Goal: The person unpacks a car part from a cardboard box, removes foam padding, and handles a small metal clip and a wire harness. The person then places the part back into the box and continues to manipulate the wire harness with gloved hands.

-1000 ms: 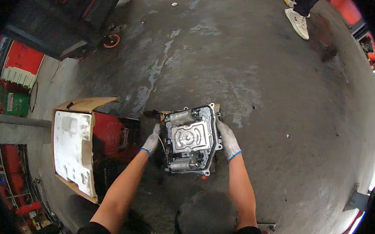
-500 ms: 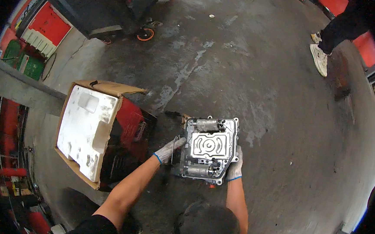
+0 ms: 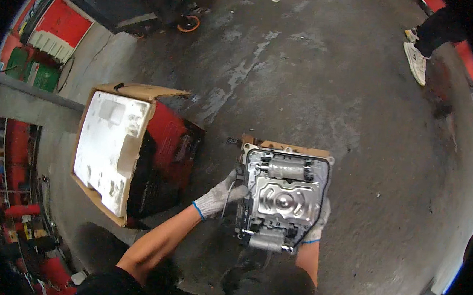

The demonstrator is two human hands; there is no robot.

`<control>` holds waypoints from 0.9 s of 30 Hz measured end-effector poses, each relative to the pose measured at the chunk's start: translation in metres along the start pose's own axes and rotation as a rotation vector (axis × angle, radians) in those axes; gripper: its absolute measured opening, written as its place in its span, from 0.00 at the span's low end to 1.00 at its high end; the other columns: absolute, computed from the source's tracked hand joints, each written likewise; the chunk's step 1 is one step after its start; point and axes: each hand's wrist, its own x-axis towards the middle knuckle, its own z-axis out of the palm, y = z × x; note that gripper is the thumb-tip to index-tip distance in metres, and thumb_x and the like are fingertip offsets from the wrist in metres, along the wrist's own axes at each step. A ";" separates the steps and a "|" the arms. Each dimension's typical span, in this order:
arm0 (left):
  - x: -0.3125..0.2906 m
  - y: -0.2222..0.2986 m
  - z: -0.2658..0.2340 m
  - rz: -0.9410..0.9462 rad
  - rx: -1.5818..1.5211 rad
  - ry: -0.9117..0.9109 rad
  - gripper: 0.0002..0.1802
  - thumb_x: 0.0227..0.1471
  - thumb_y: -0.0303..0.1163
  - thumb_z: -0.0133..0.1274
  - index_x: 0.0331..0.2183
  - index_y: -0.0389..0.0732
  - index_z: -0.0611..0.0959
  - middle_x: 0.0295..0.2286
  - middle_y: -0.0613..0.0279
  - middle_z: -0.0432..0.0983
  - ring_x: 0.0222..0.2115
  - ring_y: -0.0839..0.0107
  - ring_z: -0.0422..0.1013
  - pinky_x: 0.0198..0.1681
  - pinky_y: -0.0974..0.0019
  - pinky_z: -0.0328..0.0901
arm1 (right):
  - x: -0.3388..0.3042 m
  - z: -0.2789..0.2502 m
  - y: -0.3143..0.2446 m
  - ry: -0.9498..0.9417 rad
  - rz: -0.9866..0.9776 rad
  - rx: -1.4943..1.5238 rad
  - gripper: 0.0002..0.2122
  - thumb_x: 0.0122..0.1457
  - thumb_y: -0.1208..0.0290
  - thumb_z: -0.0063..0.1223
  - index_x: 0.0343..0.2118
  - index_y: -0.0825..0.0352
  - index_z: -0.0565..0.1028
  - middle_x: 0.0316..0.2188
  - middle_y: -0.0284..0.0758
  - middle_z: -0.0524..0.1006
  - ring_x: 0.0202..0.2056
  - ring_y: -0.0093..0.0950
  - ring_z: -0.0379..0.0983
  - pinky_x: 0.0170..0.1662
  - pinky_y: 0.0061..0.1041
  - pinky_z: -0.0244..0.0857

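Observation:
Between my hands is a transmission valve body unit [image 3: 286,203], a metal casting with a stamped silver plate, two cylinders and a black seal around its edge. My left hand [image 3: 221,197], in a white knit glove with a blue cuff, grips its left side. A thin metal rod [image 3: 227,200] shows beside those fingers; whether it belongs to the unit I cannot tell. My right hand [image 3: 325,214], gloved the same way, holds the right side, its fingers mostly hidden by the unit. Brown cardboard [image 3: 297,148] shows past the unit's far edge.
Left of the unit stands an open black-and-red carton [image 3: 173,154] with a white foam insert [image 3: 107,155]. A dark cart with an orange-rimmed caster [image 3: 188,24] is at the far left. At the far right, another person's white shoe [image 3: 415,64] rests on the stained concrete floor [image 3: 306,86].
The valve body unit has come closer to my view and shifted right, tilting so its face shows differently. Both hands have moved with it. The surroundings have shifted slightly.

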 end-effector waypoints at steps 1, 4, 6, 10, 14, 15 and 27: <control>-0.012 0.018 0.011 0.027 -0.055 0.014 0.46 0.53 0.38 0.66 0.65 0.43 0.59 0.55 0.59 0.68 0.53 0.68 0.67 0.57 0.62 0.65 | -0.002 -0.002 -0.009 0.045 -0.025 -0.069 0.25 0.67 0.54 0.41 0.56 0.71 0.71 0.51 0.44 0.76 0.49 0.38 0.76 0.54 0.39 0.73; -0.054 0.072 0.039 0.209 0.036 0.013 0.41 0.58 0.46 0.57 0.65 0.41 0.59 0.56 0.56 0.68 0.54 0.62 0.67 0.59 0.57 0.63 | -0.032 0.024 -0.054 -0.308 -0.150 -0.162 0.25 0.66 0.55 0.42 0.55 0.72 0.71 0.51 0.44 0.76 0.49 0.39 0.75 0.54 0.39 0.72; -0.107 0.129 0.054 0.370 0.492 0.180 0.34 0.67 0.53 0.41 0.63 0.38 0.63 0.53 0.55 0.71 0.50 0.59 0.70 0.57 0.55 0.66 | -0.056 0.061 -0.075 -0.338 -0.160 -0.208 0.24 0.67 0.55 0.42 0.55 0.71 0.71 0.50 0.43 0.76 0.49 0.38 0.75 0.53 0.38 0.72; -0.201 0.175 0.023 0.290 0.184 0.399 0.35 0.58 0.48 0.51 0.60 0.37 0.66 0.48 0.58 0.73 0.47 0.66 0.71 0.53 0.61 0.68 | -0.093 0.164 -0.071 -0.507 -0.122 -0.259 0.22 0.67 0.57 0.41 0.54 0.70 0.71 0.49 0.41 0.77 0.47 0.35 0.76 0.51 0.36 0.73; -0.282 0.261 0.032 0.368 0.085 0.478 0.49 0.47 0.49 0.69 0.62 0.38 0.64 0.43 0.60 0.73 0.42 0.69 0.71 0.47 0.62 0.68 | -0.115 0.278 -0.047 -0.680 -0.100 -0.244 0.20 0.68 0.58 0.40 0.53 0.70 0.72 0.47 0.40 0.77 0.46 0.33 0.76 0.50 0.33 0.73; -0.302 0.274 0.031 0.358 0.100 0.543 0.47 0.48 0.51 0.67 0.61 0.38 0.64 0.42 0.60 0.73 0.41 0.70 0.71 0.45 0.63 0.69 | -0.120 0.304 -0.037 -0.722 -0.086 -0.230 0.20 0.68 0.59 0.40 0.53 0.69 0.72 0.47 0.39 0.77 0.45 0.32 0.76 0.49 0.33 0.73; -0.328 0.195 -0.169 0.392 -0.210 0.611 0.35 0.58 0.53 0.58 0.58 0.41 0.71 0.43 0.64 0.75 0.41 0.75 0.72 0.42 0.67 0.71 | -0.132 0.456 0.105 -0.841 -0.072 -0.381 0.15 0.67 0.67 0.39 0.46 0.71 0.75 0.39 0.37 0.80 0.37 0.29 0.79 0.43 0.29 0.75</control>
